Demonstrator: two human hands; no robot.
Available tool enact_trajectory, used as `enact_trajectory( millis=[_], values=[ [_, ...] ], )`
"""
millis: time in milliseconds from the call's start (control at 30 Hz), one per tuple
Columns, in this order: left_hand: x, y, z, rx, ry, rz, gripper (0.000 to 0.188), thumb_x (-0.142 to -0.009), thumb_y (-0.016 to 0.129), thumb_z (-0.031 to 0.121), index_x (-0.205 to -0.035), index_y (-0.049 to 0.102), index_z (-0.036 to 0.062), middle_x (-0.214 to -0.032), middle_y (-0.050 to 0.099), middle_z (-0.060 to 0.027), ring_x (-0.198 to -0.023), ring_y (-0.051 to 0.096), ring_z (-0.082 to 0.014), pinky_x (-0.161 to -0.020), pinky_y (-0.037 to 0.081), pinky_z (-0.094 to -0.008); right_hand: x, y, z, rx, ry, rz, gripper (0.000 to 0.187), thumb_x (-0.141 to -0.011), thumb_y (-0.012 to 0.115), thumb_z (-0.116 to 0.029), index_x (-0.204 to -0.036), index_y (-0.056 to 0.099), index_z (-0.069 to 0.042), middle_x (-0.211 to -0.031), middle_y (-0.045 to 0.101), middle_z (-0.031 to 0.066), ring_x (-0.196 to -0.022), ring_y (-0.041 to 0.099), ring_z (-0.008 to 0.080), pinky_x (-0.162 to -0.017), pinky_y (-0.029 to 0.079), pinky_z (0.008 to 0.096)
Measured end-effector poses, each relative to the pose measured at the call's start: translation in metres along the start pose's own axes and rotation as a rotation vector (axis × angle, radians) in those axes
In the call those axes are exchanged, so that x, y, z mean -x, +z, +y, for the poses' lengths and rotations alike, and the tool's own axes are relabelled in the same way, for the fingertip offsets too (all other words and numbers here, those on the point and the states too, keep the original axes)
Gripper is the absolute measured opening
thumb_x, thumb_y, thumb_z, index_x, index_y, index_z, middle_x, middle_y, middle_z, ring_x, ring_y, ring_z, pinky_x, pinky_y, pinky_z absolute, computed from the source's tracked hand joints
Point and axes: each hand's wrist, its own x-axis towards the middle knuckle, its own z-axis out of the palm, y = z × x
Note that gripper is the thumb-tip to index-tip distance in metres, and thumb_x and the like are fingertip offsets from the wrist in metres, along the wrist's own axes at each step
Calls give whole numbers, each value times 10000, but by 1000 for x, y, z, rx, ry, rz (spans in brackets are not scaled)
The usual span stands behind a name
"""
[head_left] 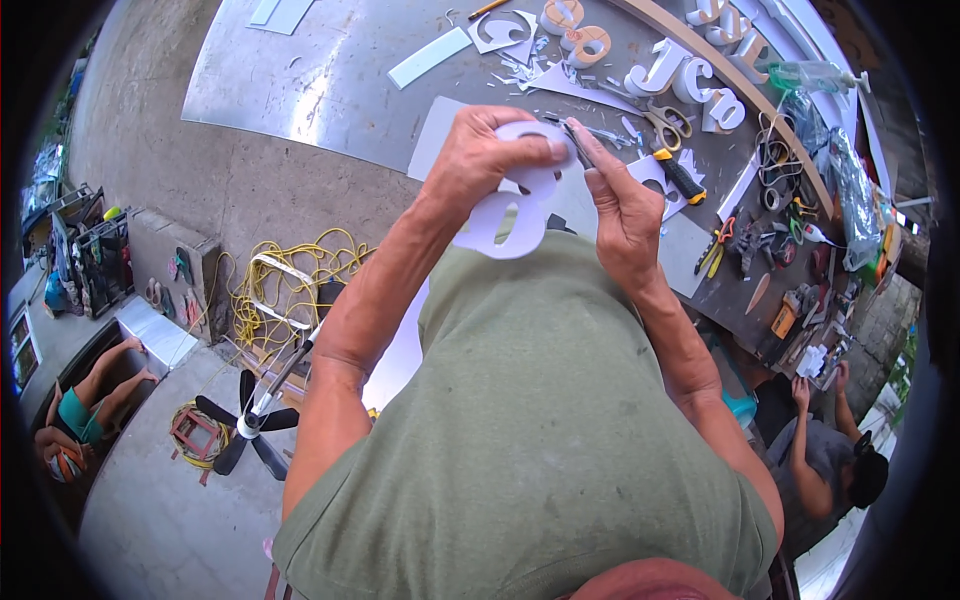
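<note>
My left hand (470, 165) grips a flat white cut-out (497, 232) with two rounded loops, its thumb pressed on the upper loop. The piece is held up above the table's near edge, in front of my green shirt. At its upper right edge my right hand (628, 210) is closed on a thin, dark metal tool (573, 140). The tool's tip meets or nearly meets the rim of the cut-out; its exact kind is hard to make out. A yellow and black utility knife (682, 178) and a pair of scissors (667, 125) lie just beyond my right hand.
White raised letters (657, 72) stand at the far right of the metal table (330, 95), near scraps and a curved wooden strip (735, 75). Pliers (716, 245) lie at right. A fan (248, 425) and yellow cord (335, 255) are left. Another person (825, 465) works at right.
</note>
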Motion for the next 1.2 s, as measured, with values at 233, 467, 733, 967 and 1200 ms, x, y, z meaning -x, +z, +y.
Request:
enact_trajectory(
  millis=[233, 467, 733, 967, 1200],
  values=[
    [4, 1, 2, -9, 1, 13, 187, -811, 783, 126, -919, 741, -21, -797, 731, -92, -690, 687, -122, -622, 548, -252, -5, 1, 0, -15, -40, -30, 386, -961, 547, 32, -1342, 593, -7, -1300, 643, 192, -1175, 655, 291, -955, 522, 340],
    [7, 9, -5, 63, 24, 38, 196, -794, 787, 123, -912, 744, -27, -774, 726, -87, -689, 681, -123, -629, 539, -250, -12, 2, -6, -33, 39, -46, 386, -954, 558, 41, -1333, 605, -17, -1297, 647, 189, -1151, 667, 298, -942, 529, 346],
    [7, 7, -5, 73, 29, 67, 187, -813, 782, 136, -904, 740, -22, -766, 724, -93, -664, 677, -115, -593, 540, -257, -13, 7, -3, -17, -17, -19, 390, -955, 545, 52, -1336, 602, -13, -1315, 638, 182, -1206, 635, 292, -994, 508, 341],
    [12, -5, 5, 64, 1, 138, 173, -799, 797, 132, -875, 712, 2, -765, 716, -102, -657, 697, -145, -591, 561, -260, 16, -15, 8, 20, 79, 58, 342, -999, 542, -28, -1335, 606, -20, -1289, 661, 173, -1133, 676, 235, -931, 518, 305],
    [11, -4, 3, -22, 54, 90, 190, -830, 784, 148, -902, 732, -20, -779, 731, -104, -674, 690, -119, -612, 554, -244, -2, -5, 0, 50, -11, 53, 351, -1010, 552, -86, -1354, 596, -32, -1258, 681, 158, -991, 722, 215, -826, 544, 301]
  ],
)
